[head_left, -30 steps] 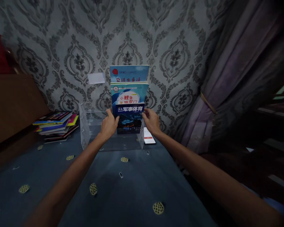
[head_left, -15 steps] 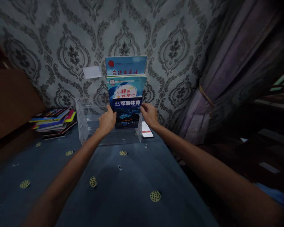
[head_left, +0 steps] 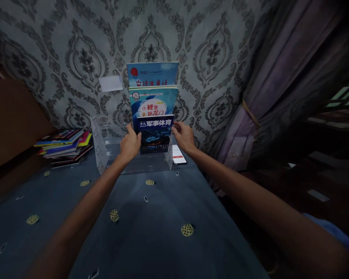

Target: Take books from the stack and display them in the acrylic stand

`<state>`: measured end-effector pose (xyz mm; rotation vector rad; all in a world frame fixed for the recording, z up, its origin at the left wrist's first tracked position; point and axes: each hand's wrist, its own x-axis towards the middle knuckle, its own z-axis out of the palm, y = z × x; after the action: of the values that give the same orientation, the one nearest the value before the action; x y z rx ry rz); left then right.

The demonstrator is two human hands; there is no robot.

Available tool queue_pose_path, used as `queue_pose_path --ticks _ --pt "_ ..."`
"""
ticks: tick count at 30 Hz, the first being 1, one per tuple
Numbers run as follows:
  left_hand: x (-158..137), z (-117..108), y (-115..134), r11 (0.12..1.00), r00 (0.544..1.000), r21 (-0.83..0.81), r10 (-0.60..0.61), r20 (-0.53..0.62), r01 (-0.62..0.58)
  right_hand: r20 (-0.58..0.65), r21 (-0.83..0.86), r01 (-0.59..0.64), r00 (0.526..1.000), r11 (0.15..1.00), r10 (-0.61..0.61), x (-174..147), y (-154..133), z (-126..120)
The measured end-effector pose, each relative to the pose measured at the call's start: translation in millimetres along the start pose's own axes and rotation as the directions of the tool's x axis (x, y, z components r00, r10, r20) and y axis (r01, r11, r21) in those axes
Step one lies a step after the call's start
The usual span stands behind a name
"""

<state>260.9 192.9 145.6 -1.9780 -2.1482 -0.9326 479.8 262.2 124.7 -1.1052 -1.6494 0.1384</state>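
Note:
A dark blue book (head_left: 155, 135) with white lettering stands upright at the front of a clear acrylic rack (head_left: 125, 166). My left hand (head_left: 130, 143) grips its left edge, thumb upward. My right hand (head_left: 184, 135) pinches the opposite edge near the upper corner; some of those fingertips are hidden behind the cover. Directly behind it rises a light blue book (head_left: 153, 100) with red lettering, its lower part covered. Taller still, a blue book (head_left: 154, 73) with a red spot stands at the back of the rack.
A pile of books (head_left: 65, 145) lies left of the rack, near a brown panel (head_left: 14, 124). Right of the rack, a phone (head_left: 178, 154) with a lit screen rests on the blue tablecloth (head_left: 151, 240). A tied curtain (head_left: 238, 135) hangs beyond the table's right edge.
The view has shifted slightly, so everything sits a little higher in the picture. Both hands keep their hold on the dark blue book, which stays in nearly the same place in the rack.

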Motion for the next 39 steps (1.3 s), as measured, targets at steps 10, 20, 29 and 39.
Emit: queue_pose_path --ticks 10,20,29,39 --pt "-10 -2 -4 0.994 1.000 -0.111 0.002 -0.003 -0.002 0.007 0.003 0.012 1.000 1.000 -0.012 -10 5 -2" --pt "-23 2 -10 0.983 0.999 -0.180 0.037 -0.015 -0.039 -0.002 0.009 0.012 1.000 1.000 -0.012 -24 4 -6" --pt "-31 5 -18 0.964 0.997 -0.257 0.074 -0.002 -0.072 0.023 0.031 -0.027 0.999 0.999 0.026 -35 2 -9" --pt "-184 -38 41 0.605 0.641 -0.583 0.746 0.178 -0.542 0.044 0.173 -0.197 0.980 0.965 0.192 -92 24 -1"
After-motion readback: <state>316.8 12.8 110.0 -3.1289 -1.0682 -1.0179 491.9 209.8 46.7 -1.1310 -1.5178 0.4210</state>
